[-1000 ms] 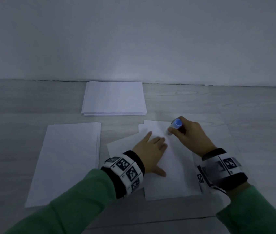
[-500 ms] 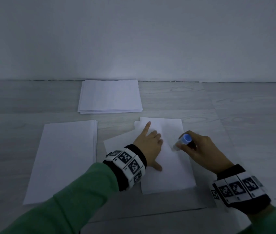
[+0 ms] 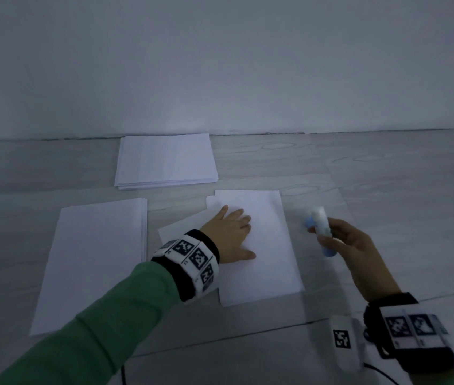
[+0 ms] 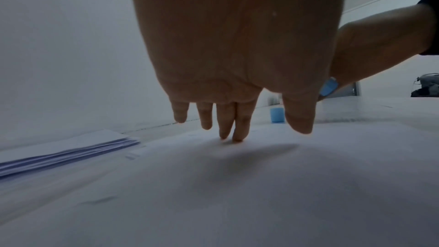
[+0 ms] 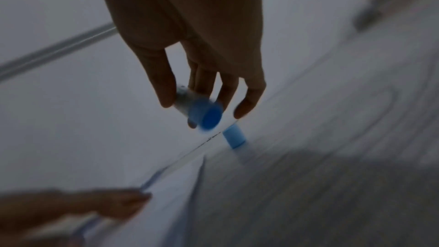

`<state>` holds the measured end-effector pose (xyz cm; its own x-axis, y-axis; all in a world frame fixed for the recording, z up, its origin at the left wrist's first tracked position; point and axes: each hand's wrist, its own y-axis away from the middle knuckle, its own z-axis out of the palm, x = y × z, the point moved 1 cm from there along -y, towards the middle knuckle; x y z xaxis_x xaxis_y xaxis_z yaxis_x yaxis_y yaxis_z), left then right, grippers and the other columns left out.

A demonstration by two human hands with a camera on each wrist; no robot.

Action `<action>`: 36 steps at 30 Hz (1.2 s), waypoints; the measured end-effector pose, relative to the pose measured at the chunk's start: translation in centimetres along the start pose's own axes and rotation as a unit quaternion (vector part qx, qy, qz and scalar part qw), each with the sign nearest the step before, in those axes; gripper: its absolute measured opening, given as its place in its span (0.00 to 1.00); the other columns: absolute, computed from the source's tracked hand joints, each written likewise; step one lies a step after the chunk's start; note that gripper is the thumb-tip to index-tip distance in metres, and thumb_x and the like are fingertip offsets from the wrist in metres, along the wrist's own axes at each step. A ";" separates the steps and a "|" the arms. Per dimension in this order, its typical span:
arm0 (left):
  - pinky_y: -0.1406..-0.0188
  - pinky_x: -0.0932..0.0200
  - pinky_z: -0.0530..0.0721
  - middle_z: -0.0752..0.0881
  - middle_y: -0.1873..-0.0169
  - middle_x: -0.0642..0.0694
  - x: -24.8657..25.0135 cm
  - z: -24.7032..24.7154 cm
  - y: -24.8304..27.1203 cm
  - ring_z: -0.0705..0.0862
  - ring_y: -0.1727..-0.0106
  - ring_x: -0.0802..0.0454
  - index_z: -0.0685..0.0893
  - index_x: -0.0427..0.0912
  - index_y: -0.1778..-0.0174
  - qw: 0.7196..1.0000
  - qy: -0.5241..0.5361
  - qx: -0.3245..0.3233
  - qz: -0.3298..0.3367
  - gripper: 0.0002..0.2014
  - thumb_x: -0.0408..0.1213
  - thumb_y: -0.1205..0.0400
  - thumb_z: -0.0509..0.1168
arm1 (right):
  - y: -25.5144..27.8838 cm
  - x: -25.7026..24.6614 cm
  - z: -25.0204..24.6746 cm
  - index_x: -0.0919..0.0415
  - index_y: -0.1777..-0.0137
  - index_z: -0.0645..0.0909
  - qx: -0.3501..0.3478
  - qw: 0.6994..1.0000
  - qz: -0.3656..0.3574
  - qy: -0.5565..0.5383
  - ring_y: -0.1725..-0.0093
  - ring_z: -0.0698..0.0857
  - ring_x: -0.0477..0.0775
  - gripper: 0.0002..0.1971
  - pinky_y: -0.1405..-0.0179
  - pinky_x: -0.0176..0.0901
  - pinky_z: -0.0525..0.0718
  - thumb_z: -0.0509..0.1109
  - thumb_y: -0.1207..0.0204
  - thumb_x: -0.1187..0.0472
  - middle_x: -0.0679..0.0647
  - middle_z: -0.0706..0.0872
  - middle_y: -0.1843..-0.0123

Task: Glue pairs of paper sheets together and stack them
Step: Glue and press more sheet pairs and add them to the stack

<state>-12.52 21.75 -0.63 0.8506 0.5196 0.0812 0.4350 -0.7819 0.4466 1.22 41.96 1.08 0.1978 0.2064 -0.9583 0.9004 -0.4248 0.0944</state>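
A white sheet [image 3: 264,259] lies in front of me on top of a second, skewed sheet [image 3: 181,232]. My left hand [image 3: 231,232] rests flat on the top sheet with straight fingers [image 4: 237,134] touching the paper. My right hand [image 3: 339,240] is off the sheet's right edge and lifted, gripping a white glue stick [image 3: 320,226] with a blue end [image 5: 206,115]. The stick's blue cap [image 4: 277,115] stands alone on the surface by the sheet's far right corner [image 5: 234,137].
A pile of sheets [image 3: 164,161] lies at the back near the wall. A second pile [image 3: 95,259] lies to the left of the work sheet. A white tagged device [image 3: 345,345] with a cable sits near my right wrist. The surface is grey wood grain [image 3: 386,190].
My right hand has slid down the sheet with the glue stick, then moved off its right edge and lifted. My left hand has stayed on the paper.
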 end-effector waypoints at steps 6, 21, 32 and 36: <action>0.20 0.51 0.37 0.43 0.17 0.45 -0.8 0.2 1.1 0.38 0.17 0.49 0.53 0.41 0.18 0.997 0.067 0.024 -0.024 0.34 0.58 0.15 0.48 | 0.2 -0.2 0.6 0.63 0.53 0.74 0.066 0.973 -0.042 0.216 0.61 0.86 0.54 0.13 0.62 0.43 0.81 0.76 0.30 0.69 0.57 0.86 0.60; 0.23 0.64 0.45 0.51 0.17 0.49 -6.6 3.4 11.2 0.49 0.18 0.56 0.58 0.49 0.19 0.946 0.269 0.114 -0.140 0.33 0.53 0.19 0.61 | 0.6 0.1 0.0 0.57 0.25 0.62 0.139 0.976 -0.042 0.160 0.43 0.78 0.54 0.44 0.48 0.44 0.76 0.83 0.39 0.65 0.55 0.76 0.39; 0.32 0.67 0.63 0.67 0.26 0.54 -8.1 6.8 18.6 0.65 0.28 0.56 0.71 0.52 0.28 0.957 0.223 0.049 -0.180 0.31 0.53 0.26 0.72 | 2.4 -3.4 14.2 0.55 0.30 0.76 -0.239 0.807 -0.298 0.450 0.22 0.66 0.58 0.23 0.28 0.47 0.66 0.61 0.23 0.71 0.58 0.71 0.23; 0.28 0.64 0.62 0.60 0.22 0.54 -7.6 7.8 18.6 0.59 0.23 0.56 0.68 0.52 0.26 0.956 0.220 0.058 -0.184 0.34 0.51 0.26 0.72 | 1.2 -2.5 16.7 0.45 0.19 0.58 -0.312 0.746 -0.249 0.534 0.17 0.50 0.50 0.28 0.23 0.43 0.54 0.52 0.18 0.65 0.51 0.50 0.15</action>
<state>-8.63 0.60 0.11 0.4379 0.8421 0.3150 0.7327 -0.5373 0.4178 -4.64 26.23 -0.96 -0.3252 0.9270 -0.1867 0.9045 0.3625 0.2245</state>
